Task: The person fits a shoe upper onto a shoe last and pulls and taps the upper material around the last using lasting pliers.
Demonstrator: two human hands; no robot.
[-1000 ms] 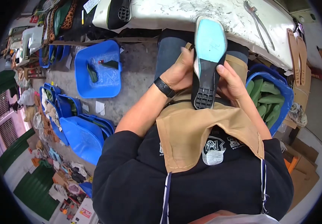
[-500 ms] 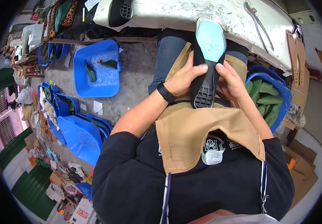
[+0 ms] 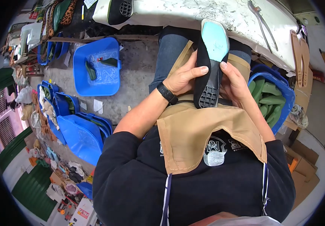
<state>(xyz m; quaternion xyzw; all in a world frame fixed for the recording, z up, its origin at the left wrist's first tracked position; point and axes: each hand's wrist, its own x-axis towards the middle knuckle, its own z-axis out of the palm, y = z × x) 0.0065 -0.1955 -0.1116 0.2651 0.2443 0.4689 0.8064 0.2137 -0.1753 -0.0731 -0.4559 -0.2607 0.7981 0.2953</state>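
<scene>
Held above my lap is a black shoe, sole up, with a light-blue patch on the forefoot and a gridded black heel nearest my body. My left hand is closed on its left side, thumb lying across the edge near the arch. On the opposite side my right hand grips it, thumb pressed against the rim. The fingers beneath the shoe are partly hidden. Beyond it, a second dark shoe with a gridded heel rests on the white bench.
Pincers lie on the bench at the right, near tan shoe-shaped pieces. A blue bin of green pieces stands by my right side. On the floor at left are a blue tub with two green pieces and stacked blue bins.
The shoe has tilted slightly, turning its left side more into view. Both hands keep their hold, and the view has shifted a little.
</scene>
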